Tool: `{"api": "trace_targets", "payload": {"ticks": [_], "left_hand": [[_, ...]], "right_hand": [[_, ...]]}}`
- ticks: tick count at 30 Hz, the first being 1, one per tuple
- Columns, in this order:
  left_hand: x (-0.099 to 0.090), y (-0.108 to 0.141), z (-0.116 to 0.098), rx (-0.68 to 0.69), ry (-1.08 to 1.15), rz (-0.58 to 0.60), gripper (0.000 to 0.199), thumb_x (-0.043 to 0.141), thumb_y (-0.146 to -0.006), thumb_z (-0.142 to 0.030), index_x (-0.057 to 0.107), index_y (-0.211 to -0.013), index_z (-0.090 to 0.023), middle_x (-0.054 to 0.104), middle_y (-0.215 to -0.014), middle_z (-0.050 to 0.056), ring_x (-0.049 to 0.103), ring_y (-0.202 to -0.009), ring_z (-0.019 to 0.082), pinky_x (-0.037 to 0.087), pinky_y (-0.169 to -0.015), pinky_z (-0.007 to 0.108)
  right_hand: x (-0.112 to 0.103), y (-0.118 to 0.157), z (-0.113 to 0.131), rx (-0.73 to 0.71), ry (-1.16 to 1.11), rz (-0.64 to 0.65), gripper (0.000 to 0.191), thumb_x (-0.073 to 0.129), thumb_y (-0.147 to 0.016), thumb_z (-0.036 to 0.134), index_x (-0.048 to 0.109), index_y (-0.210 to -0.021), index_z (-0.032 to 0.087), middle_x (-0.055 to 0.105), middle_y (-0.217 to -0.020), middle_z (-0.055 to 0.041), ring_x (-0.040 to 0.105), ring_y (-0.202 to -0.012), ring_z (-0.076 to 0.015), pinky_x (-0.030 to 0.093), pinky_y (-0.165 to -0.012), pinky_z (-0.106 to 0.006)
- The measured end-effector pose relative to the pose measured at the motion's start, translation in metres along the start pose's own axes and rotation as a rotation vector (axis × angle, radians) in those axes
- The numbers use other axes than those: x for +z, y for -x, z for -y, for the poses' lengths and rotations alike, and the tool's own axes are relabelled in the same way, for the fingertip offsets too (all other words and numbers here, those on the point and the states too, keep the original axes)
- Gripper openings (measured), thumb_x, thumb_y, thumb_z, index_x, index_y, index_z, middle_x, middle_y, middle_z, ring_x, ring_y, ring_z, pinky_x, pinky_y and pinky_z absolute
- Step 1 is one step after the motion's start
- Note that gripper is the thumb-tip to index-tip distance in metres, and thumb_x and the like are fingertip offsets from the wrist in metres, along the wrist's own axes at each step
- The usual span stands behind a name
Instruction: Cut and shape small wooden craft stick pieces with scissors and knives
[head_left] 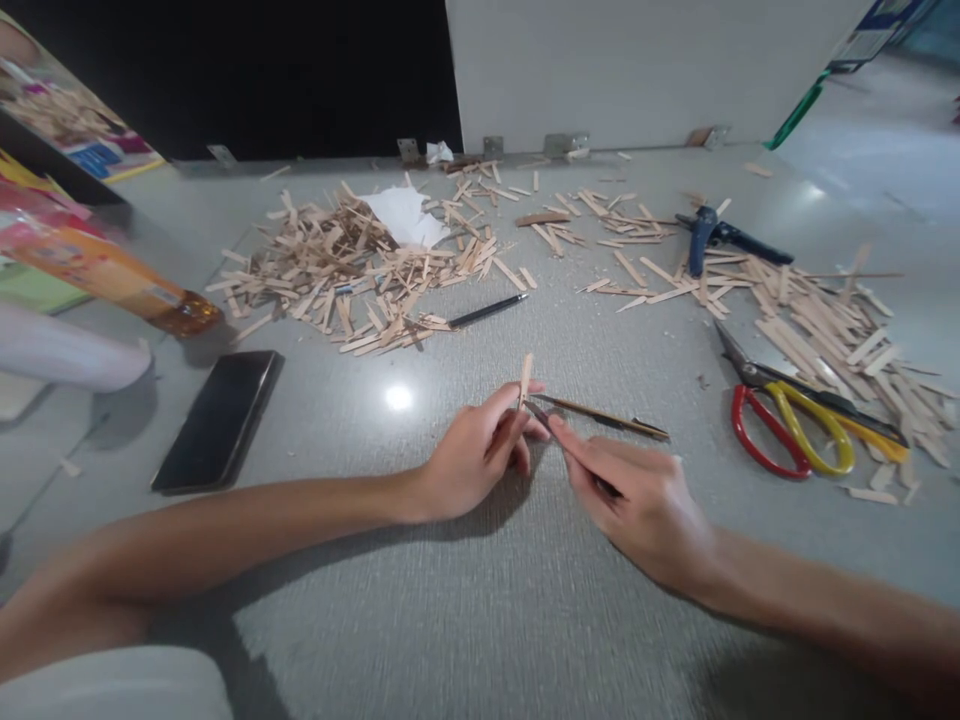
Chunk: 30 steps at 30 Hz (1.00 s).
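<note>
My left hand (472, 450) is closed, pinching a small flat wooden stick (526, 375) that points upward between thumb and fingers. My right hand (637, 495) is wrapped around a slim dark tool (541, 414), perhaps a craft knife. Its narrow tip meets or nearly meets the lower part of the stick; the rest is mostly hidden in my fist. Just beyond my hands a thin black-and-gold pen-like tool (611, 416) lies on the grey table (420, 610).
A heap of wooden strips (315, 260) holds white paper (409, 215) beside a black pen (489, 311). Rightward lie blue-handled pliers (705, 240), red-and-yellow scissors (772, 470), a yellow-black cutter (862, 418) and more strips (817, 310). Leftward are a phone (217, 420) and an orange bottle (120, 270).
</note>
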<state>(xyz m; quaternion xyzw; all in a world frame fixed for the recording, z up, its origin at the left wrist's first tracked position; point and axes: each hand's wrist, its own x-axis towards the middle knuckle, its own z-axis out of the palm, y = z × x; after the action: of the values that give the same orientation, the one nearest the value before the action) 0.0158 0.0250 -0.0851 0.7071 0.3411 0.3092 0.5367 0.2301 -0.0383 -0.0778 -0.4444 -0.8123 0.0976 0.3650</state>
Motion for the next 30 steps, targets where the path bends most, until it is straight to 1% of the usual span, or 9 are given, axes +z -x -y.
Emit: {"api": "trace_targets", "payload": {"ticks": [2,6,11,16,19,21,24,26,30], "left_hand": [[0.0,0.0,0.0,-0.002,0.027,0.007,0.047,0.045,-0.116,-0.054,0.055,-0.142,-0.015,0.082,-0.089,0.006,0.074,-0.059,0.015,0.055,-0.055,0.025],[0.001,-0.003,-0.001,-0.067,0.254,0.059,0.056,0.049,-0.114,-0.061,0.05,-0.144,-0.013,0.076,-0.073,0.002,0.076,-0.061,0.018,0.049,-0.051,0.024],[-0.002,-0.006,-0.003,-0.084,0.489,0.121,0.055,0.057,-0.111,-0.06,0.046,-0.144,-0.017,0.076,-0.073,0.002,0.079,-0.069,0.02,0.05,-0.057,0.025],[-0.006,-0.008,-0.002,-0.118,0.612,0.177,0.051,0.06,-0.111,-0.059,0.049,-0.141,-0.02,0.078,-0.075,0.003,0.078,-0.067,0.019,0.045,-0.055,0.025],[-0.006,-0.01,-0.001,-0.114,0.635,0.192,0.052,0.062,-0.11,-0.06,0.051,-0.141,-0.02,0.077,-0.073,0.002,0.078,-0.064,0.018,0.041,-0.052,0.024],[-0.005,-0.011,-0.001,-0.109,0.633,0.186,0.052,0.063,-0.108,-0.061,0.051,-0.139,-0.021,0.081,-0.084,0.004,0.078,-0.063,0.017,0.04,-0.051,0.023],[-0.005,-0.01,-0.001,-0.109,0.585,0.149,0.051,0.065,-0.108,-0.06,0.052,-0.136,-0.02,0.084,-0.104,0.011,0.078,-0.062,0.016,0.043,-0.05,0.023],[-0.005,-0.009,-0.002,-0.111,0.528,0.129,0.051,0.064,-0.108,-0.059,0.051,-0.137,-0.019,0.084,-0.108,0.014,0.077,-0.061,0.016,0.044,-0.049,0.022],[-0.004,-0.007,-0.003,-0.119,0.422,0.099,0.055,0.059,-0.11,-0.06,0.049,-0.142,-0.017,0.083,-0.111,0.017,0.077,-0.059,0.015,0.042,-0.046,0.021]], "right_hand": [[0.002,-0.001,0.001,0.013,-0.056,-0.044,0.038,0.054,-0.11,0.013,0.076,-0.14,0.013,0.07,-0.065,0.0016,0.057,-0.05,-0.012,0.053,-0.051,-0.024],[0.004,-0.005,0.0,0.036,-0.168,-0.069,0.037,0.056,-0.106,0.008,0.077,-0.136,0.012,0.082,-0.077,-0.0026,0.069,-0.056,-0.0131,0.058,-0.055,-0.024],[0.003,-0.008,-0.004,0.027,-0.219,-0.065,0.039,0.057,-0.103,0.006,0.078,-0.135,0.013,0.088,-0.089,-0.008,0.081,-0.068,-0.018,0.064,-0.058,-0.026],[0.004,-0.007,-0.007,0.009,-0.213,-0.065,0.04,0.058,-0.103,0.004,0.077,-0.138,0.013,0.089,-0.097,-0.0105,0.083,-0.072,-0.0194,0.066,-0.059,-0.027],[0.004,-0.005,-0.008,-0.008,-0.19,-0.063,0.041,0.058,-0.104,0.004,0.075,-0.14,0.014,0.089,-0.102,-0.0113,0.084,-0.077,-0.0196,0.067,-0.062,-0.027],[0.004,-0.005,-0.01,-0.006,-0.175,-0.082,0.042,0.059,-0.104,0.004,0.074,-0.141,0.015,0.089,-0.103,-0.0104,0.084,-0.078,-0.0192,0.067,-0.065,-0.028],[0.004,-0.005,-0.011,-0.006,-0.155,-0.106,0.042,0.059,-0.104,0.005,0.074,-0.142,0.015,0.088,-0.093,-0.0071,0.081,-0.068,-0.0175,0.066,-0.064,-0.028],[0.005,-0.004,-0.011,-0.02,-0.132,-0.108,0.041,0.058,-0.105,0.005,0.073,-0.142,0.015,0.086,-0.085,-0.0049,0.078,-0.063,-0.0168,0.063,-0.059,-0.027],[0.006,-0.003,-0.011,-0.046,-0.094,-0.117,0.043,0.057,-0.106,0.005,0.071,-0.145,0.017,0.083,-0.08,-0.0031,0.076,-0.062,-0.0168,0.059,-0.056,-0.027]]}}
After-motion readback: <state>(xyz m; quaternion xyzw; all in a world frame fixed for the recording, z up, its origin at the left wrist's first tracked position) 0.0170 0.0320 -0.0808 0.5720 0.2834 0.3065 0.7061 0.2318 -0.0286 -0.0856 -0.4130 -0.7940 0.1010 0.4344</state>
